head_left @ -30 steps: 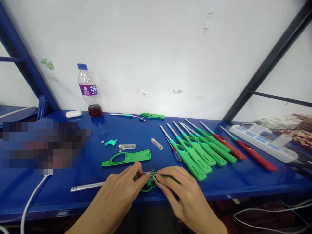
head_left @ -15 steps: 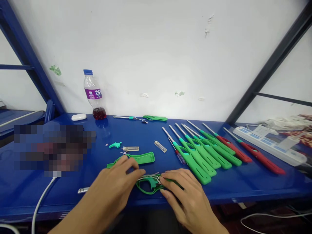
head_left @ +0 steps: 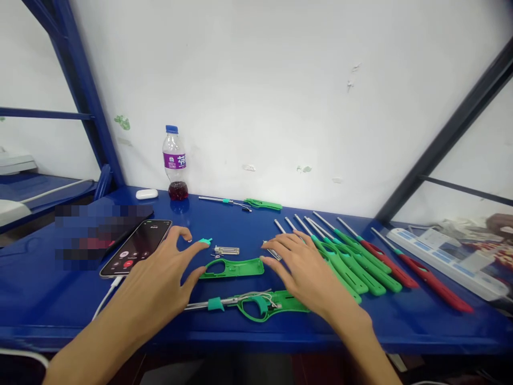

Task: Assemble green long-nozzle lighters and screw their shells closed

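My left hand (head_left: 170,270) is open, its fingers curved and apart. Its fingertips are close to a small teal trigger piece (head_left: 206,241), and the thumb is at the left end of an empty green lighter half-shell (head_left: 240,267). Over a clear fuel tank (head_left: 273,251) hovers my right hand (head_left: 302,262), open with thumb and fingers apart; it partly hides the tank, and contact cannot be made out. Nearest me lies an opened lighter (head_left: 256,307) with metal tube, teal collar, trigger and loose wires. Another clear fuel tank (head_left: 227,250) rests between the hands.
Several green lighters (head_left: 352,267) and two red lighters (head_left: 435,280) lie at the right. A lighter tube (head_left: 214,199) and green shell (head_left: 264,204) are by the wall. At the left are a bottle (head_left: 175,166), a white case (head_left: 146,194) and a cabled phone (head_left: 138,246).
Both hands have let go of the opened lighter and moved forward, left toward the teal trigger piece, right over the clear fuel tank. The opened lighter now lies on the table. The view has shifted left.
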Demonstrator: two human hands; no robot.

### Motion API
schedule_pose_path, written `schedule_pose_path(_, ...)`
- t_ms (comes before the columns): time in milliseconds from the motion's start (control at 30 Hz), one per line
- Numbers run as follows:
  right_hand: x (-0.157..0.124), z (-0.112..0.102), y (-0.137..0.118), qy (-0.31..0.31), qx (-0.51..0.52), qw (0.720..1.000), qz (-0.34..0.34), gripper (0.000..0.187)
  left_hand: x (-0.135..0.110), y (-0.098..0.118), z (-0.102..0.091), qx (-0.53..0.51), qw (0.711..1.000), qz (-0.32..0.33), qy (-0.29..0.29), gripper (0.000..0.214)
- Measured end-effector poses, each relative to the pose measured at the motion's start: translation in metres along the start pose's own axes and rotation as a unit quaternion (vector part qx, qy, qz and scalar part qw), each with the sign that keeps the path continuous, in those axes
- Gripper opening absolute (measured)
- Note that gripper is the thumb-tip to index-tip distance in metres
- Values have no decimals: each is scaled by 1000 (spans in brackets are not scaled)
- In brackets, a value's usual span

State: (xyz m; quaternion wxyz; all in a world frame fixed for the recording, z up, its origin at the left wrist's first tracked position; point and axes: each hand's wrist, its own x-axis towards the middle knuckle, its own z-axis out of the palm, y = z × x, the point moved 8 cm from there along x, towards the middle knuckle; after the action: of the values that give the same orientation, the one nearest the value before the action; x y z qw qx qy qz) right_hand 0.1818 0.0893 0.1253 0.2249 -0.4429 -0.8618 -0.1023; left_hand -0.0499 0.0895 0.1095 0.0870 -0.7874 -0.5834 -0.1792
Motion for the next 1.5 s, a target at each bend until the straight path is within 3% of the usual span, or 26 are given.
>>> schedule_pose_path(133,-7,27,20,-38,-16,999,33,29,2,6,14,-26,998,-7,-49,34)
schedule_pose_path(233,-19,35,29,-54,0,998,44,32,2,7,20,-33,996,8,-83,32)
schedule_pose_path(400,-27,27,29,-41,25,998,41,34,1,6,26,-48,993,13,-111,34)
schedule_pose_path(600,-23,22,23,-50,64,996,32,31,2,6,33,-39,994,13,-99,34)
schedule_pose_path(867,-21,20,26,-25,28,998,52,29,2,8,32,-44,993,24,-106,35)
schedule_pose_path(1033,-19,27,31,-42,17,997,69,16,5,0,26,-48,996,13,-71,41)
schedule_pose_path(1200,-14,29,35,-22,7,996,84,5,14,-8,26,-30,995,5,-92,39)
schedule_pose_path(1500,-18,31,33,-30,14,997,64,22,39,7,38,-12,991,47,-125,27)
